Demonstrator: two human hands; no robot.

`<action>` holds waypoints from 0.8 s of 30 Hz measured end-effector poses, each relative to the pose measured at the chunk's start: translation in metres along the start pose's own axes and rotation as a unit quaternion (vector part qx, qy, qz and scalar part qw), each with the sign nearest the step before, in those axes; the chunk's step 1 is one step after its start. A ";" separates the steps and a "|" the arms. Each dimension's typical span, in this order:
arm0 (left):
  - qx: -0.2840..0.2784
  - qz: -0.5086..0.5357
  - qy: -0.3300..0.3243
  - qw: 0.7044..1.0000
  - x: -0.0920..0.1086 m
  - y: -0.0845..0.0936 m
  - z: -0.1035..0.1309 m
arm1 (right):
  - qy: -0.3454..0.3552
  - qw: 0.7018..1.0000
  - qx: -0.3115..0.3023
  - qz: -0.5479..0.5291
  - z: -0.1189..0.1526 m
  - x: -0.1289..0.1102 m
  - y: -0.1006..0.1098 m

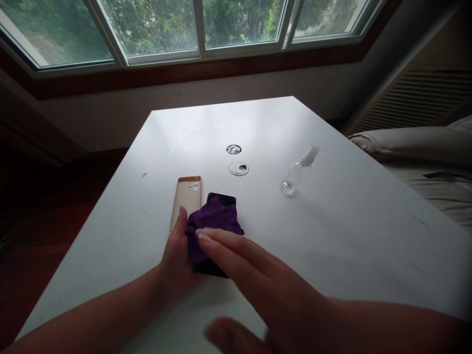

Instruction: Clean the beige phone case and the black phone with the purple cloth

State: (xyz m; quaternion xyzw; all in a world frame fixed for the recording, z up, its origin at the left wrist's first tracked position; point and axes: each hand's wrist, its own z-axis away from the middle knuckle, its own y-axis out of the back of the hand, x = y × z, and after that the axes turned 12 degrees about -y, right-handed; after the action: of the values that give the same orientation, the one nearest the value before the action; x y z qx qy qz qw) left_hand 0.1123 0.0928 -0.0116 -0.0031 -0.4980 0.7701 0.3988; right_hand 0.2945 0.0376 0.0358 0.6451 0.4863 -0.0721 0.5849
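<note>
A dark phone [212, 268] lies under a crumpled purple cloth [217, 216], its top and bottom ends showing. My left hand [177, 255] is at the phone's left edge, thumb raised beside the cloth; its other fingers are hidden. Over the cloth's lower right part, my right hand [258, 275] has its fingers stretched out, the fingertips at the cloth and the thumb apart. Just left of the phone lies a beige phone case [189, 199] with camera cutouts. A clear spray bottle [295, 173] rests on its side farther right.
The white table [265, 125] has a round hole [233, 149] and a round metallic cover [239, 168] near its middle. Beyond the right edge is a light cushioned seat [413, 147]. Windows [199, 29] stand behind the table.
</note>
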 end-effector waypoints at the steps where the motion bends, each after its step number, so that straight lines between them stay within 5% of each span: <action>1: -0.009 0.004 -0.017 1.000 0.000 0.001 0.000 | -0.046 0.997 -0.045 0.042 -0.007 0.007 -0.006; 4: -0.035 0.015 -0.064 0.997 0.001 0.006 -0.003 | -0.086 0.975 -0.166 0.121 -0.025 0.036 -0.024; 9: -0.082 0.029 -0.061 0.994 0.005 0.009 -0.003 | -0.143 0.961 -0.147 0.184 -0.036 0.055 -0.033; 14: -0.009 0.034 0.004 0.999 0.011 0.013 0.000 | 0.042 0.968 -0.212 0.126 -0.029 0.041 -0.034; 20: -0.052 0.040 -0.067 0.996 0.010 0.007 0.000 | -0.044 0.975 -0.143 0.165 -0.043 0.061 -0.028; 24: -0.036 0.045 -0.008 0.998 0.010 0.008 0.005 | 0.043 0.973 -0.184 0.130 -0.038 0.050 -0.028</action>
State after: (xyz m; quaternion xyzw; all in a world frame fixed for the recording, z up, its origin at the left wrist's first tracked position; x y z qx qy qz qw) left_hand 0.0987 0.0942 -0.0111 -0.0336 -0.5279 0.7689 0.3592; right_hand 0.2821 0.0922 -0.0053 0.5864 0.4278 0.1229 0.6768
